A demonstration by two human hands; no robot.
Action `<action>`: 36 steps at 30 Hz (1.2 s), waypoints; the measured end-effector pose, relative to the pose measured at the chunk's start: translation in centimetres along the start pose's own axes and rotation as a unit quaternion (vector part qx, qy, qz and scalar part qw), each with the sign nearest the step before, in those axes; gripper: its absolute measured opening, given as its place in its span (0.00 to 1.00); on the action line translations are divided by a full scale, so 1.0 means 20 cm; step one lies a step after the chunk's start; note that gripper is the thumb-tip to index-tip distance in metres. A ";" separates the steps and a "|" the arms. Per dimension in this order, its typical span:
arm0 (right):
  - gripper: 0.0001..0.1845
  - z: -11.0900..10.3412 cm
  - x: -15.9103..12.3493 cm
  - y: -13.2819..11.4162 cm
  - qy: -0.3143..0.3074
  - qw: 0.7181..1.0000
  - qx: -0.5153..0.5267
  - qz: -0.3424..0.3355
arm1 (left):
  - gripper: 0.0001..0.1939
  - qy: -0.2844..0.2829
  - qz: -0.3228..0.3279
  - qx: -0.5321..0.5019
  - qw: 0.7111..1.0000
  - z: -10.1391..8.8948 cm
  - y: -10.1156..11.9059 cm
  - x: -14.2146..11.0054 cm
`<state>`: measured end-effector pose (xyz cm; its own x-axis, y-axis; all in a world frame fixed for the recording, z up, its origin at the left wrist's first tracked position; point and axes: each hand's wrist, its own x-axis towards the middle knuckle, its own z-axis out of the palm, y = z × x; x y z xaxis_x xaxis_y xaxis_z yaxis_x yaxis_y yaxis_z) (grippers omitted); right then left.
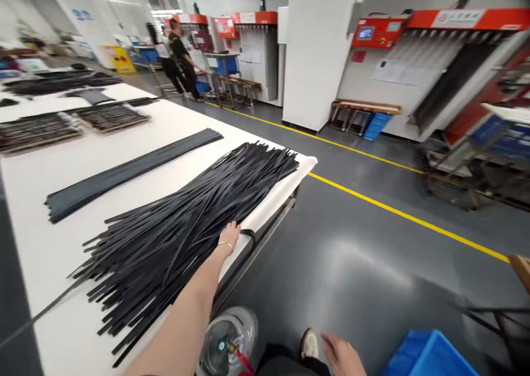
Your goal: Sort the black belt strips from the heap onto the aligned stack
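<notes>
A wide, loose pile of long, flat black strips [194, 205] fans out across the white-topped table [165, 122]. My left hand [229, 236], with a bracelet at the wrist, reaches to the pile's near edge with its fingers closed. One black strip [249, 233] comes out beside these fingers and bends down over the table's edge. Low in the view, my right hand [343, 356] hangs over the floor, away from the table. It is slightly blurred, its fingers loosely stretched and nothing seen in them. Beyond the pile lies a neat, flat bundle of dark strips [132, 171].
A large clear bottle [227, 340] stands on the floor by the table, near my shoe [309, 344]. A blue bin [430, 356] is at lower right. Orange-topped machines [467, 18] stand past the yellow floor line [372, 202]. Two people [182, 61] are in the background.
</notes>
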<state>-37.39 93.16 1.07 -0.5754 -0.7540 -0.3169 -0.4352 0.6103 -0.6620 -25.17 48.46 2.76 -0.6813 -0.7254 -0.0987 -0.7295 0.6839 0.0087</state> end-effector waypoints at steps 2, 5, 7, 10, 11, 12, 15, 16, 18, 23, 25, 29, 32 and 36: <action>0.18 -0.04 0.39 -0.23 -0.057 0.993 0.019 -0.098 | 0.11 -0.016 -0.005 -0.009 1.000 0.00 -0.01 0.04; 0.20 0.07 0.92 -0.71 -0.083 0.970 0.034 -0.227 | 0.09 -0.031 -0.004 -0.037 0.999 0.00 -0.03 0.07; 0.32 0.22 1.17 -1.01 -0.078 0.960 0.018 -0.268 | 0.10 -0.038 -0.005 -0.062 0.997 -0.01 -0.05 0.07; 0.31 0.43 1.42 -1.31 -0.125 0.946 -0.025 -0.297 | 0.11 -0.048 -0.011 -0.097 0.994 -0.02 -0.13 0.03; 0.25 0.46 1.47 -1.36 -0.150 0.939 -0.037 -0.307 | 0.11 -0.052 -0.015 -0.107 0.993 -0.02 -0.16 0.01; 0.19 0.47 1.53 -1.38 -0.174 0.931 -0.049 -0.316 | 0.11 -0.057 -0.021 -0.116 0.991 -0.02 -0.20 -0.01; 0.08 0.36 1.72 -1.34 -0.233 0.910 -0.093 -0.330 | 0.10 -0.079 -0.045 -0.140 0.986 -0.01 -0.35 -0.09; 0.07 0.28 1.81 -1.30 -0.247 0.905 -0.112 -0.327 | 0.10 -0.088 -0.055 -0.147 0.984 0.00 -0.41 -0.12; 0.07 0.06 2.03 -1.21 -0.262 0.899 -0.162 -0.312 | 0.11 -0.103 -0.079 -0.160 0.979 0.02 -0.50 -0.17; 0.11 -0.54 2.75 -1.09 -0.222 0.855 -0.361 -0.299 | 0.14 -0.127 -0.134 -0.193 0.964 0.03 -0.63 -0.22; 0.11 -0.65 3.01 -1.13 -0.205 0.826 -0.399 -0.340 | 0.14 -0.130 -0.151 -0.204 0.958 0.04 -0.63 -0.22; 0.26 -0.50 3.29 -1.38 -0.119 0.756 -0.381 -0.518 | 0.17 -0.104 -0.197 -0.133 0.966 0.08 -0.58 -0.23; 0.46 -0.17 3.20 -1.64 -0.087 0.700 -0.330 -0.627 | 0.30 -0.019 -0.224 -0.018 0.974 0.11 -0.49 -0.26; 0.55 0.27 2.81 -1.84 -0.214 0.612 -0.289 -0.705 | 0.40 0.047 -0.294 0.063 0.953 0.04 -0.39 -0.18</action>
<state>-49.99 27.02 4.08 0.8329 -0.5500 0.0619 -0.5340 -0.8279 -0.1715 -17.02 45.89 2.25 -0.1640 -0.9856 0.0404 -0.9776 0.1569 -0.1406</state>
